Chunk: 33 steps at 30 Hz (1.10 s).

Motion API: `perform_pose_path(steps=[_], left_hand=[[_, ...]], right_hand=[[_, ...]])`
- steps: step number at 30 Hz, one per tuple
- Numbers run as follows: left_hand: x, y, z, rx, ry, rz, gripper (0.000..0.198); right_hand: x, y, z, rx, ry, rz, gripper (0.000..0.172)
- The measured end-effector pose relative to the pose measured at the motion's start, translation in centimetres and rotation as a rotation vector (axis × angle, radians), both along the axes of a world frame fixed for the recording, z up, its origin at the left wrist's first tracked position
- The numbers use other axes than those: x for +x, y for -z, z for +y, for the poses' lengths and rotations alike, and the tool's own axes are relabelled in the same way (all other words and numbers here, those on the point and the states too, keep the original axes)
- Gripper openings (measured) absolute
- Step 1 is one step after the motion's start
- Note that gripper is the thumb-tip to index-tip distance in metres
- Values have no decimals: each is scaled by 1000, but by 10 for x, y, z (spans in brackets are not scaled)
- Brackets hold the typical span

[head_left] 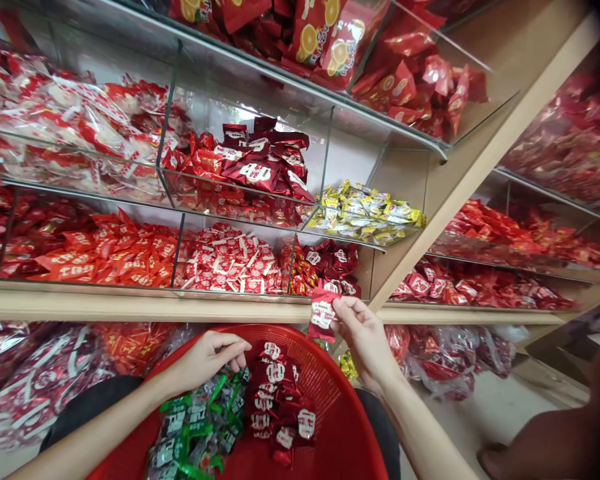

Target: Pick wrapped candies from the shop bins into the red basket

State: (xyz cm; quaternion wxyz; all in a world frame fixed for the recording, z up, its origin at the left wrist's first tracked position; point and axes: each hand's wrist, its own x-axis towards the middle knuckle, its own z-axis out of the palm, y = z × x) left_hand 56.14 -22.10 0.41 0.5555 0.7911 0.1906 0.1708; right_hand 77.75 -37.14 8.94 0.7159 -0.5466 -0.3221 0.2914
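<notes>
One small red packet (322,316) is pinched between thumb and fingertips of the person's right hand (360,330), gripped at its right edge. It stands nearly upright, its long axis running up and down with a slight lean, and its printed face is turned toward the viewer. The wrapper is glossy, with flat crimped ends and a white patch bearing red lettering too small to read.

The packet is just in front of the lowest shelf's wooden front edge (130,309), over the far rim of a round red basket (347,407), right of that rim's middle.

The left hand (217,357), fingers curled, hangs over the basket's far left part; whether it grips anything cannot be told. Below it lie green packets (195,423), and beside them, nearer the basket's middle, a heap of dark-red packets (270,393) with similar white patches.
</notes>
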Motion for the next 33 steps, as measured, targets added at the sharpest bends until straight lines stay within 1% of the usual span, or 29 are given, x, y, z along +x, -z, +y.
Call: perform_pose_path(steps=[2,5,8,10,12,14,15,17,20,23,26,28,30,31,33], left_hand=[[0,-5,0,27,-4,-3,35],[3,-17,-1,23,22,-24,34],[6,-26,-3,1,93,29,35],[8,-27,-5,11,164,107,35],[11,-25,-8,-27,249,178,36],[16,-22,-10,-84,285,199,37],[19,-20,-11,-103,271,188,37],[26,-18,-12,-141,189,133,38],[36,-16,-15,-268,61,26,36],[42,-10,-18,-446,28,-24,33],[42,-2,-22,-580,26,-27,33],[41,1,-24,-601,20,-26,33],[40,2,-25,-589,13,-17,33],[40,2,-26,-579,10,-12,33],[40,0,-27,-562,8,0,32]], right_hand=[[-12,14,1,-36,-45,-6,23],[-31,41,5,-120,-140,-48,27],[-49,67,8,-184,-257,-81,29],[-57,77,8,-208,-322,-117,29],[-60,81,8,-225,-358,-149,28],[-59,81,8,-219,-351,-147,27],[-57,81,8,-205,-329,-127,27],[-50,82,7,-186,-272,-46,29],[-40,86,4,-211,-243,153,35],[-33,92,2,-212,-289,304,36],[-31,95,1,-188,-318,365,34],[-30,95,1,-189,-300,361,33],[-30,96,1,-217,-277,298,33],[-31,96,1,-241,-276,232,34],[-32,96,0,-283,-284,20,36]])
